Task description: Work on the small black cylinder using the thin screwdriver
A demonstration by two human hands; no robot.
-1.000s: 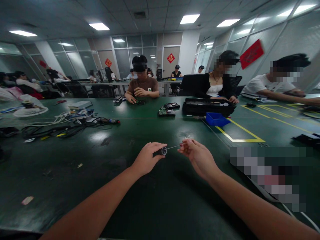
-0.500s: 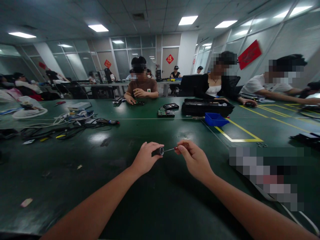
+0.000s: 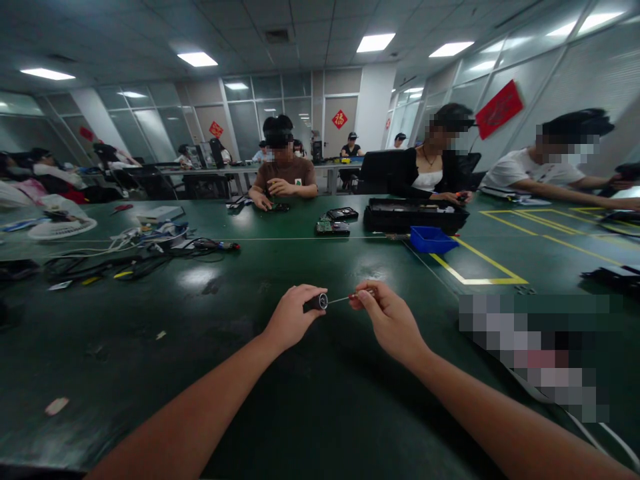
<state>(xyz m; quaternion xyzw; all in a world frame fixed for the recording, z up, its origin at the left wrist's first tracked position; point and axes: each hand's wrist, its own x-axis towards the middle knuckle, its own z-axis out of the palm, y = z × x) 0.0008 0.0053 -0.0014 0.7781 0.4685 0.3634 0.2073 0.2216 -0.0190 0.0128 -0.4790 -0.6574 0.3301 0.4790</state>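
Observation:
Between the thumb and fingers of my left hand [image 3: 293,317] is a small dark cylinder [image 3: 319,302], its round open end with a pale rim turned to the right. My right hand [image 3: 387,317] grips a screwdriver [image 3: 353,297] by its reddish handle. The thin metal shaft points left, its tip at the cylinder's end; whether it touches the inside I cannot tell. Both hands are above the green table [image 3: 320,407], and the cylinder's rear part is hidden by my left fingers.
Cables [image 3: 145,257] lie tangled on the left. Ahead are hard drives [image 3: 334,227], a long black tray [image 3: 415,215] and a blue bin [image 3: 433,240]. A blurred-out item [image 3: 535,353] lies at right. A person in a brown shirt [image 3: 285,177] works opposite; others sit at right.
My hands keep nearly the same pose, cylinder and screwdriver still together. At the right, a co-worker's hand has lifted off the table with a small object in it.

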